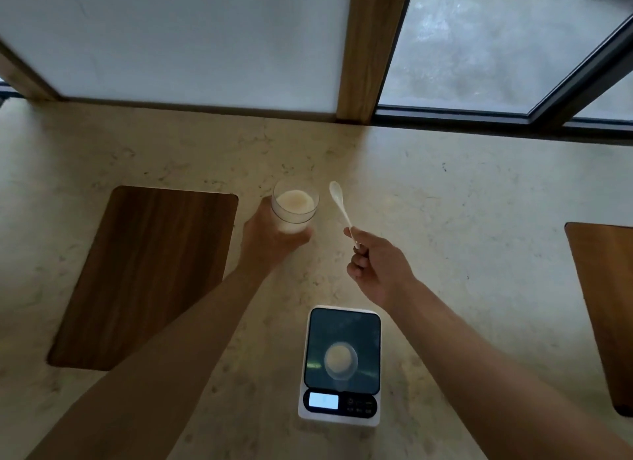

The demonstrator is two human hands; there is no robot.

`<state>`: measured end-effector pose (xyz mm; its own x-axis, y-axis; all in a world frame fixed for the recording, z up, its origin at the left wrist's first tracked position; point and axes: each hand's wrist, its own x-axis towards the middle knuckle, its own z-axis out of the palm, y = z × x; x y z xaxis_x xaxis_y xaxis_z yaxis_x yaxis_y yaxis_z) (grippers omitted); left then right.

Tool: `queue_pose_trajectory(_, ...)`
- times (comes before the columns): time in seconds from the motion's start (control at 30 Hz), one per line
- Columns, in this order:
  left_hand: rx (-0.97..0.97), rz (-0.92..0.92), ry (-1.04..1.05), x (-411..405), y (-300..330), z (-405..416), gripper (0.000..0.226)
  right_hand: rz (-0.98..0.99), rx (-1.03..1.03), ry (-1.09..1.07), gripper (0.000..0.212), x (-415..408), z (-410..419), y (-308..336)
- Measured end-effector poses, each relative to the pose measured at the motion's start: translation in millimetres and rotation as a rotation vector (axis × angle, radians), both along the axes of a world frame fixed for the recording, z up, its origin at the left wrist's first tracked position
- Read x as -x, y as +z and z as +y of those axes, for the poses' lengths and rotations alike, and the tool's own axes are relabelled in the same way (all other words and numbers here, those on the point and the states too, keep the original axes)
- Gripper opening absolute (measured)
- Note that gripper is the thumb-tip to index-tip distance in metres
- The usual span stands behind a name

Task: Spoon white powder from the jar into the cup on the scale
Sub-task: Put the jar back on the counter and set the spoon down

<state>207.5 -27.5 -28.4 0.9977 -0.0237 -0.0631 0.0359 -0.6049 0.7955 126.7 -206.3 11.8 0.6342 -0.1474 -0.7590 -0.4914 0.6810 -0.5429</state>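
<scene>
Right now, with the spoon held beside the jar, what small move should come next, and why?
Probably swing the spoon left and dip its bowl into the open jar. The right hand holds it by the handle end, its bowl beside the jar rim and apparently empty, while the left hand steadies the jar. The cup waits on the scale.

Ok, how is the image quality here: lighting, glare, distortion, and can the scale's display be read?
Head view: dim and backlit by the window, so both forearms look dark. Wide-angle bend shows in the counter edge and window frame. The scale display glows but is washed out and unreadable. The cup on it looks soft; jar and spoon stay reasonably clear.
</scene>
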Motion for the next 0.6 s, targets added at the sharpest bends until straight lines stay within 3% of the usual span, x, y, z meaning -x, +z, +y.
queue_pose_trajectory(0.23,0.085,-0.032,0.029,-48.8,-6.8,-17.9,0.078,-0.008,0.104,0.052,0.021,-25.1,-9.0,-7.2)
queue_pose_trajectory(0.6,0.066,-0.102,0.053,-73.9,-23.8,-34.1,0.080,0.006,0.164,0.102,0.013,-31.5,-21.2,-23.6)
